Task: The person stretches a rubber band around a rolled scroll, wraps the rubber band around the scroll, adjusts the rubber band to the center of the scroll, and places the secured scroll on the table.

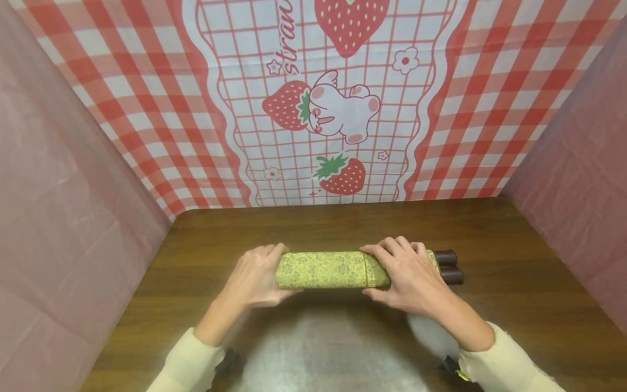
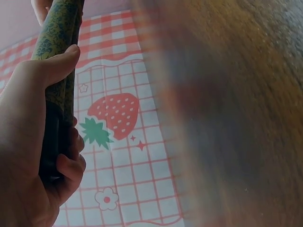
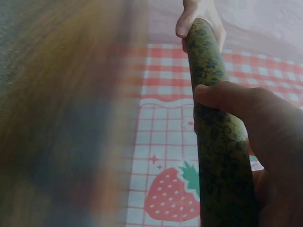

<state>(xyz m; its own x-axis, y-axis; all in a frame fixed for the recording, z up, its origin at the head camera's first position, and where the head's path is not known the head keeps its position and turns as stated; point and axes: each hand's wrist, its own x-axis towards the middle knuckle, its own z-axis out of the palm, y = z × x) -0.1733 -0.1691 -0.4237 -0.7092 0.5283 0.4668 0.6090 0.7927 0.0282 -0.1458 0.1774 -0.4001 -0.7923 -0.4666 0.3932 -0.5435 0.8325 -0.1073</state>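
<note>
A rolled scroll (image 1: 320, 269) in yellow-green flowered brocade is held level across the front of me, above the tabletop. Two dark round knobs (image 1: 448, 267) stick out at its right end. My left hand (image 1: 254, 277) grips the left end, thumb on the near side and fingers on the far side. In the left wrist view the fingers curl round the scroll's dark end (image 2: 49, 142). Toward the right end, my right hand (image 1: 409, 275) holds the scroll with thumb below and fingers over the far edge. A seam shows beside the right fingers.
Beneath the hands lies a brown wooden table (image 1: 206, 234), with a bright reflection near its front. A red-and-white checked cloth (image 1: 333, 109) with strawberry prints hangs behind it. Pink curtains (image 1: 63, 218) close off both sides.
</note>
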